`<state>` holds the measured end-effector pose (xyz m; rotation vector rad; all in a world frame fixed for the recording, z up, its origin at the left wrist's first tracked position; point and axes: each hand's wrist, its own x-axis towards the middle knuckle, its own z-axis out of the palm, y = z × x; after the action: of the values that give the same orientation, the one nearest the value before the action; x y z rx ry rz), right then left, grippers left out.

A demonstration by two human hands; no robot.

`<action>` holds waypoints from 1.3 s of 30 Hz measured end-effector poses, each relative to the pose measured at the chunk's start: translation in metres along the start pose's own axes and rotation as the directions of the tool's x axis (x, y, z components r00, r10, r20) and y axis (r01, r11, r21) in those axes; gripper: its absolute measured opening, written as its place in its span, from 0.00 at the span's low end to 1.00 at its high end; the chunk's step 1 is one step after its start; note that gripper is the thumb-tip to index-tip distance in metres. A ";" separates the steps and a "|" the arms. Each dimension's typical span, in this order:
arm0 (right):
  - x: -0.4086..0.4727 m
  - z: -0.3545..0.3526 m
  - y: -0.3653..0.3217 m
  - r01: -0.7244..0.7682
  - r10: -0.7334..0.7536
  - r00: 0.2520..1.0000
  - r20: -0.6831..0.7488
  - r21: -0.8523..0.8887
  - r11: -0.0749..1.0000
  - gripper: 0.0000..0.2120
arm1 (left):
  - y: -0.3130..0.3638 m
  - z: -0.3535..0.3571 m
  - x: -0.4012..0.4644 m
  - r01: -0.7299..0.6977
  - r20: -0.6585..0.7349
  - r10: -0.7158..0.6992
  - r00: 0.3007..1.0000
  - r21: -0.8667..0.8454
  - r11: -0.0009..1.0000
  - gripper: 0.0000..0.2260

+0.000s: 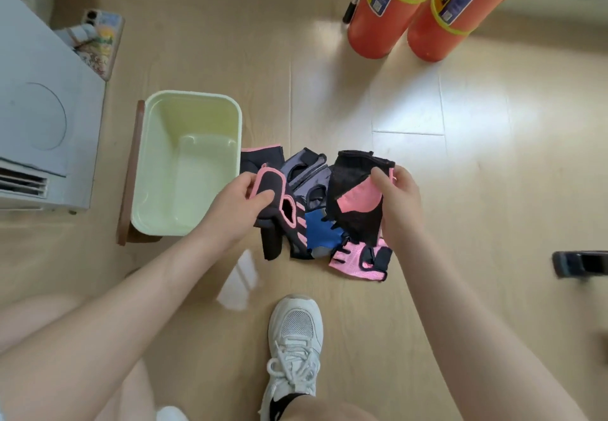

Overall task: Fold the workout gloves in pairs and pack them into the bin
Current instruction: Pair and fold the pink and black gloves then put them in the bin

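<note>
A pile of workout gloves lies on the wooden floor to the right of a pale green bin [149, 170], which holds nothing. My left hand [235, 205] grips a black glove with pink trim [274, 187] lifted over the pile's left side. My right hand [399, 203] holds up a black mesh glove with a pink palm patch [353, 200]. Under them lie grey gloves [307, 170], a blue glove [320, 231], a pink glove [360, 261] and another black glove with pink trim [260, 157] by the bin.
Two orange cylinders [408, 9] stand on the floor at the back right. A white appliance [42, 118] sits at the left, behind the bin. A dark object [580, 262] lies at the right edge. My white sneaker [294, 345] is just below the pile.
</note>
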<state>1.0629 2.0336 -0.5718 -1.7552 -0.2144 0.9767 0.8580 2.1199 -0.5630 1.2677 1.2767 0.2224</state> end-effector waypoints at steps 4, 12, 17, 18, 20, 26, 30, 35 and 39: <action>-0.026 -0.007 -0.002 -0.019 0.000 0.990 0.142 0.139 0.990 0.06 | -0.002 0.008 -0.009 0.037 0.039 -0.035 0.999 -0.063 0.997 0.09; -0.029 -0.032 0.040 0.275 0.172 0.858 0.484 -0.715 0.643 0.13 | -0.012 0.017 -0.014 -0.083 0.103 0.064 0.993 0.195 0.977 0.05; 0.003 -0.013 0.045 0.241 -0.146 0.965 0.216 -0.528 0.814 0.07 | -0.027 0.023 -0.004 -0.088 0.097 0.067 0.993 0.232 0.969 0.03; 0.009 -0.009 0.041 0.178 -0.125 0.982 0.143 -0.460 0.870 0.07 | -0.030 0.024 -0.003 -0.080 0.092 0.060 0.994 0.226 0.971 0.04; 0.026 -0.004 0.047 0.082 -0.062 0.996 0.061 -0.412 0.907 0.07 | -0.037 0.025 0.000 -0.074 0.095 0.054 0.994 0.228 0.971 0.04; 0.033 -0.032 0.098 -0.122 0.084 0.991 -0.109 -0.414 0.902 0.13 | -0.043 0.031 0.004 -0.105 0.156 0.061 0.986 0.291 0.951 0.06; 0.015 -0.077 0.145 -0.251 0.143 0.963 -0.229 -0.568 0.784 0.21 | -0.040 0.044 0.005 -0.098 0.196 0.046 0.979 0.266 0.959 0.03; 0.023 -0.093 0.180 -0.115 0.122 0.991 -0.048 -0.760 0.639 0.27 | -0.038 0.060 0.009 -0.092 0.211 0.043 0.977 0.231 0.969 0.04; 0.038 -0.089 0.185 -0.134 0.070 0.991 -0.114 -0.870 0.475 0.29 | -0.037 0.064 0.012 -0.080 0.225 0.021 0.974 0.257 0.963 0.07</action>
<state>1.0934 1.9146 -0.7402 -2.7853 -0.6817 0.9510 0.8945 2.0783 -0.6132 1.5091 1.1081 -0.0555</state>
